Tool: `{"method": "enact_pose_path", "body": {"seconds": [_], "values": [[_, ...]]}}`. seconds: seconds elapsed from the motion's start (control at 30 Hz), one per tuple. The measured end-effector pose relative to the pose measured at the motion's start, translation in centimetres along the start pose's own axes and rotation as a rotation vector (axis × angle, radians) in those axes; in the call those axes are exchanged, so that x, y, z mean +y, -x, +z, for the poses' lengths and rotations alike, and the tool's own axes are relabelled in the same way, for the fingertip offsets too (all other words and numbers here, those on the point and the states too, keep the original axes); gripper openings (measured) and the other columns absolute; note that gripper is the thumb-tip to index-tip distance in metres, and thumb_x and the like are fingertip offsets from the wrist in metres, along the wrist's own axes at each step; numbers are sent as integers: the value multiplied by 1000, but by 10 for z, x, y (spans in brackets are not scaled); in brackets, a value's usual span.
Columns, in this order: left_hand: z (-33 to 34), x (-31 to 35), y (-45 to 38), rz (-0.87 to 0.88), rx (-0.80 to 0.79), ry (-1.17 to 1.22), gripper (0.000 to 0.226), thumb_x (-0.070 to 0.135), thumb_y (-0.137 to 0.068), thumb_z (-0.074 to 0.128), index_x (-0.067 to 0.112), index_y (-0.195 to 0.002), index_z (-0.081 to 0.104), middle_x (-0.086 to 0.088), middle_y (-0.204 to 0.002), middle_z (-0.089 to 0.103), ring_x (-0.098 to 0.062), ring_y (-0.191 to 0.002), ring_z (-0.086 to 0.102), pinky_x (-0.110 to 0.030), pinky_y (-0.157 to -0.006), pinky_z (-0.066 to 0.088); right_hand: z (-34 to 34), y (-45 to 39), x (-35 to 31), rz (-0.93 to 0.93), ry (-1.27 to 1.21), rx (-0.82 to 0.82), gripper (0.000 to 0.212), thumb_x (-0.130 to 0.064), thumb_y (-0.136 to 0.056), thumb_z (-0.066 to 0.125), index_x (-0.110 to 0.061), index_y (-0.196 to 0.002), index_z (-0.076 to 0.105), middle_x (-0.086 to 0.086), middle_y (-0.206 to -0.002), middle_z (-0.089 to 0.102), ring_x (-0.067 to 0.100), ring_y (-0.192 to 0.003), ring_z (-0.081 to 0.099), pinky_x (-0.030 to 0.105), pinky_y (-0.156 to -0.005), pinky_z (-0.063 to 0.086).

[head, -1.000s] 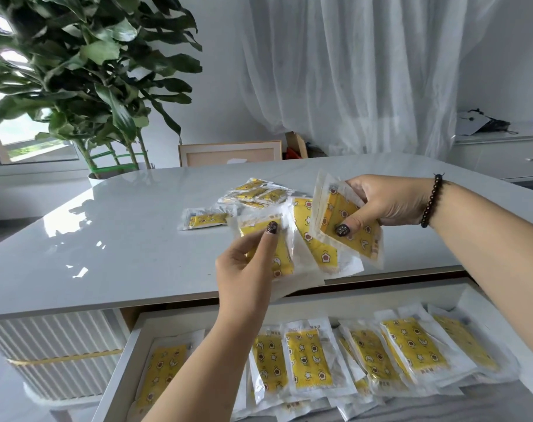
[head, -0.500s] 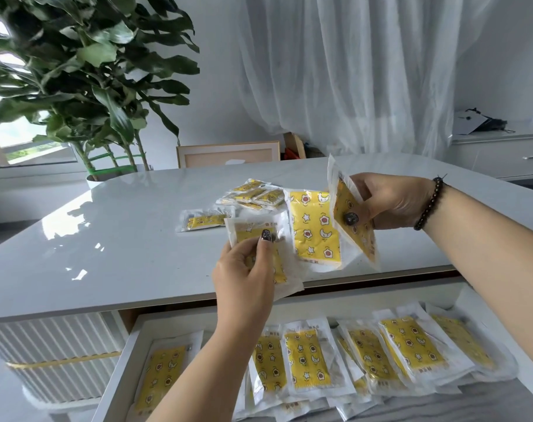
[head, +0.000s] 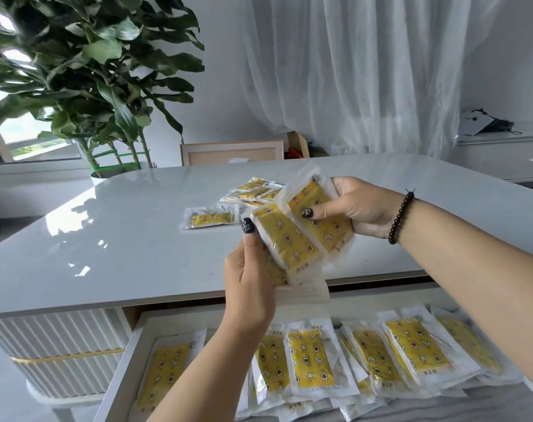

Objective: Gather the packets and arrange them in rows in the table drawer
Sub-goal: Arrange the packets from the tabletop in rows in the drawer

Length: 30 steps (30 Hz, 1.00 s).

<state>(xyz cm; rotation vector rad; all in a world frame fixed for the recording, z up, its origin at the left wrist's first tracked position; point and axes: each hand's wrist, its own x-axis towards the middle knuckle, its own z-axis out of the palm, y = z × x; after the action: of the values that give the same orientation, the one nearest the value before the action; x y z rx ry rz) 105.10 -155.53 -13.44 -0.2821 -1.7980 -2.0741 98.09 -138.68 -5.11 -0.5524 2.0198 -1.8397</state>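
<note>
Packets (head: 308,360) lie in an overlapping row in the open drawer (head: 128,357) nearest the camera. Above its edge, both hands are raised: the left hand (head: 250,278) pinches one yellow packet (head: 286,239), the right hand (head: 359,208) grips another (head: 323,217). Farther back, loose packets (head: 253,193) rest on the counter (head: 122,239).

Daylight floods in from the window (head: 31,138) on my left and through the curtain (head: 365,71) ahead, bright and soft. It glares off the table (head: 76,220), where the plant (head: 85,71) throws leaf shadows. Edges bow from the wide lens, and detail looks slightly smeared.
</note>
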Motion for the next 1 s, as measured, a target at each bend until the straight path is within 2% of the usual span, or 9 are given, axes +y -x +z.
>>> {"method": "enact_pose_path", "body": {"seconds": [0.13,0.27,0.37,0.47,0.57,0.63,0.73,0.83,1.0], "values": [[1,-2,-2,-36,61,-108,42,27,-101,42,-7,-86,61,-28,-89,64,-43,-77,59,-57,-67,52,14,-4,-2,-57,-24,246,59,-7,-63,76,2,-118,57,13,-99,70,23,-85,70,43,-77,59],[-1,0,-4,-62,94,-88,42,28,-102,39,-6,-94,61,-31,-92,64,-30,-74,56,-57,-69,51,28,-8,4,-99,88,307,52,-18,-68,81,-5,-114,60,13,-108,70,26,-99,69,50,-86,55],[-2,-2,-5,-56,85,-57,47,32,-103,35,-6,-96,62,-29,-90,65,-36,-77,60,-56,-71,52,40,-9,7,-106,295,360,65,-47,-61,83,-14,-111,58,5,-106,70,22,-98,68,46,-85,56],[1,-5,-3,-42,6,-47,47,51,-96,39,16,-97,69,-16,-97,70,-36,-93,66,-59,-80,54,53,-11,13,-94,430,399,83,-70,-51,75,-18,-112,53,-1,-108,67,16,-101,64,43,-87,55],[1,-8,-4,-32,3,-68,49,63,-82,43,22,-93,67,-12,-98,70,-34,-94,66,-59,-80,53,62,-9,15,-92,472,440,62,-59,-78,62,-14,-117,47,3,-110,63,17,-101,61,42,-89,52],[1,-10,-4,-31,0,-71,51,61,-86,39,19,-97,65,-13,-99,70,-34,-94,66,-59,-79,53,62,-8,14,-52,366,391,51,-51,-90,51,-12,-121,43,10,-112,63,23,-104,62,48,-92,50],[1,-7,-5,-38,4,-62,50,53,-91,33,16,-102,64,-13,-99,70,-36,-94,65,-59,-79,53,63,-5,12,-6,145,312,41,-34,-89,52,-10,-122,46,21,-117,62,33,-107,63,56,-93,49],[0,-7,-6,-36,2,-90,54,55,-91,30,17,-105,65,-9,-100,71,-34,-94,65,-55,-79,54,62,-2,15,-94,36,262,28,-14,-94,52,-6,-121,54,18,-115,66,32,-106,65,52,-93,50],[1,-11,-4,6,-37,-163,56,64,-89,28,24,-106,64,-3,-102,70,-26,-96,66,-54,-78,55,58,3,14,-148,16,281,19,-8,-90,61,-7,-109,63,15,-108,70,27,-98,68,44,-88,55]]}}
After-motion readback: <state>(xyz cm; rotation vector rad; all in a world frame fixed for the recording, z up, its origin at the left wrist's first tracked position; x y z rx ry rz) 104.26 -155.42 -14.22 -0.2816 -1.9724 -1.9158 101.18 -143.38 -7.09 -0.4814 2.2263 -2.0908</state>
